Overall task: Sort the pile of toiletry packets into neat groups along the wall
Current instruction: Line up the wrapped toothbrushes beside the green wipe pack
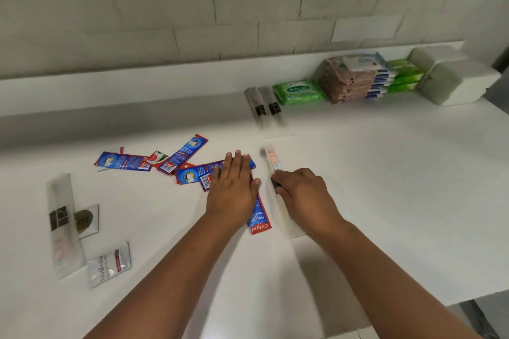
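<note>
Red-and-blue toothpaste packets (181, 155) lie scattered on the white counter (385, 201). My left hand (234, 181) lies flat with straight fingers on several of them, one Colgate packet (259, 219) sticking out beneath it. My right hand (303, 192) curls its fingers round a clear toothbrush packet (271, 159) by its dark label. Two more toothbrush packets (265, 106) stand side by side at the wall. At the left lie a further toothbrush packet (62, 223), a small square sachet (89, 219) and a silver sachet (108, 264).
Along the wall at the right sit a green wipes pack (298, 91), a stack of tissue packs (358, 80) and white blocks (454, 80). The counter's front edge drops off at the lower right (468, 301).
</note>
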`<state>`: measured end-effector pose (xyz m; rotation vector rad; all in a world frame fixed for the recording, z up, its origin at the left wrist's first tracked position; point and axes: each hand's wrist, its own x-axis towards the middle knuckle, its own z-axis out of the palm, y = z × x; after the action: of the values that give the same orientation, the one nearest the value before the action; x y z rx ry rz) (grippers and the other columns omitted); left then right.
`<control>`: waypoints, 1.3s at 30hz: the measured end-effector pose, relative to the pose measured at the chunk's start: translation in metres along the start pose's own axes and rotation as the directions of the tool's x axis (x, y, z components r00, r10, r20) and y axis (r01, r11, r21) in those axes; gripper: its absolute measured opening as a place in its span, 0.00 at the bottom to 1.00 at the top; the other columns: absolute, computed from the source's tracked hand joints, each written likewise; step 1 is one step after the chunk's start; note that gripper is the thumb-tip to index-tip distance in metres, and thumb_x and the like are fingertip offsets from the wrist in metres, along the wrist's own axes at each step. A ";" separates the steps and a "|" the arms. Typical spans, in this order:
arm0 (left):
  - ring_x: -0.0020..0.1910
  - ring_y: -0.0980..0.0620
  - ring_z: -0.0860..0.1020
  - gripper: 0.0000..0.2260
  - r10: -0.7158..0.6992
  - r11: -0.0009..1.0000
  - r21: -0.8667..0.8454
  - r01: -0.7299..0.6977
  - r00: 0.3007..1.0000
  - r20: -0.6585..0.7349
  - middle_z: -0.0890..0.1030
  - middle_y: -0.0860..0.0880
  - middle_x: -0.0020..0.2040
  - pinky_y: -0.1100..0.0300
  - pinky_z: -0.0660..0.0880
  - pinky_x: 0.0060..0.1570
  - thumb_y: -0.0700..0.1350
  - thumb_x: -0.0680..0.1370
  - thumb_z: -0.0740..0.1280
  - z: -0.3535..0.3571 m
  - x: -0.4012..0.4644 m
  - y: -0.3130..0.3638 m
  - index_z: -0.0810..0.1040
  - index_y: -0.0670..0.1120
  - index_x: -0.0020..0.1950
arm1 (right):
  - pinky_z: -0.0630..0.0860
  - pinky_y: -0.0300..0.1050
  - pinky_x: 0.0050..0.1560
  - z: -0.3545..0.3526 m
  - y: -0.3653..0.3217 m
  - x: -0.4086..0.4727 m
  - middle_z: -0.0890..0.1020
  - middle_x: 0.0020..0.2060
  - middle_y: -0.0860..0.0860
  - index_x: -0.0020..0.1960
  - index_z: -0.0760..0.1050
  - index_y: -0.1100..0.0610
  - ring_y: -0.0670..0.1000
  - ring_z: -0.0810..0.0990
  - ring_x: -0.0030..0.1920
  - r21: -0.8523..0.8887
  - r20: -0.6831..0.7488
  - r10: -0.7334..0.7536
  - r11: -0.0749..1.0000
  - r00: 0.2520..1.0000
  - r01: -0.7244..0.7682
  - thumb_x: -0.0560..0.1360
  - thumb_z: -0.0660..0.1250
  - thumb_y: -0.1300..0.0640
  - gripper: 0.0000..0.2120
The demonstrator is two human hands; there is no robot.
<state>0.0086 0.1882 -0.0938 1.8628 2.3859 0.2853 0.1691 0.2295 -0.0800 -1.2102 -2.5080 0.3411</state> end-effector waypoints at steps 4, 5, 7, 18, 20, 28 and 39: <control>0.77 0.48 0.48 0.26 0.018 1.000 0.004 -0.018 0.999 0.039 0.51 0.47 0.78 0.51 0.44 0.74 0.55 0.82 0.48 0.001 0.005 -0.014 0.49 0.46 0.77 | 0.72 0.48 0.50 0.006 -0.004 0.015 0.82 0.53 0.49 0.61 0.76 0.52 0.55 0.76 0.53 -0.016 -0.011 0.011 1.000 1.000 -0.011 0.78 0.61 0.53 0.13; 0.77 0.48 0.48 0.26 0.028 1.000 0.009 -0.028 0.999 0.040 0.51 0.47 0.78 0.51 0.45 0.74 0.55 0.82 0.48 0.000 0.006 -0.016 0.49 0.46 0.77 | 0.71 0.48 0.50 0.007 -0.005 0.018 0.82 0.54 0.49 0.61 0.76 0.52 0.55 0.76 0.54 -0.024 -0.009 0.010 1.000 1.000 -0.011 0.78 0.61 0.53 0.13; 0.77 0.48 0.49 0.26 0.046 0.999 0.018 -0.047 0.998 0.050 0.52 0.47 0.78 0.51 0.45 0.74 0.56 0.82 0.48 -0.001 0.008 -0.022 0.49 0.46 0.77 | 0.71 0.47 0.50 0.009 -0.007 0.025 0.82 0.56 0.49 0.62 0.76 0.52 0.54 0.76 0.55 -0.030 -0.004 0.010 0.999 1.000 -0.010 0.78 0.61 0.52 0.14; 0.77 0.49 0.47 0.27 0.011 0.999 0.040 -0.015 0.996 0.083 0.49 0.48 0.78 0.51 0.44 0.74 0.56 0.82 0.47 -0.013 0.013 -0.059 0.45 0.47 0.77 | 0.70 0.49 0.56 0.028 -0.023 0.077 0.80 0.60 0.50 0.66 0.73 0.53 0.54 0.73 0.59 -0.043 0.024 -0.020 0.999 1.000 0.021 0.79 0.60 0.53 0.16; 0.77 0.49 0.46 0.27 0.009 0.999 0.039 -0.012 0.998 0.069 0.48 0.48 0.78 0.51 0.44 0.74 0.56 0.82 0.48 -0.013 0.012 -0.059 0.45 0.47 0.77 | 0.69 0.48 0.54 0.032 -0.023 0.085 0.80 0.59 0.50 0.65 0.74 0.53 0.54 0.73 0.58 -0.051 0.020 -0.027 0.998 0.999 0.028 0.79 0.60 0.54 0.15; 0.76 0.53 0.51 0.23 0.078 0.985 -0.147 -0.085 0.995 -0.058 0.58 0.49 0.77 0.57 0.45 0.73 0.53 0.82 0.49 -0.016 0.032 -0.032 0.56 0.48 0.76 | 0.73 0.52 0.56 0.040 -0.007 0.105 0.80 0.59 0.48 0.58 0.79 0.51 0.54 0.74 0.57 0.086 -0.084 -0.062 0.994 0.995 0.069 0.77 0.61 0.55 0.12; 0.76 0.51 0.53 0.22 0.104 0.994 -0.041 -0.104 0.994 -0.018 0.58 0.47 0.77 0.54 0.44 0.74 0.51 0.82 0.48 0.004 0.075 -0.002 0.58 0.45 0.75 | 0.68 0.51 0.64 0.032 0.055 0.141 0.73 0.67 0.54 0.64 0.73 0.55 0.57 0.69 0.67 -0.024 -0.090 -0.030 0.999 0.995 0.028 0.78 0.61 0.57 0.16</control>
<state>-0.0109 0.2603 -0.0954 1.9768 2.2781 0.3577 0.1132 0.3726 -0.1017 -1.1692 -2.4555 0.2460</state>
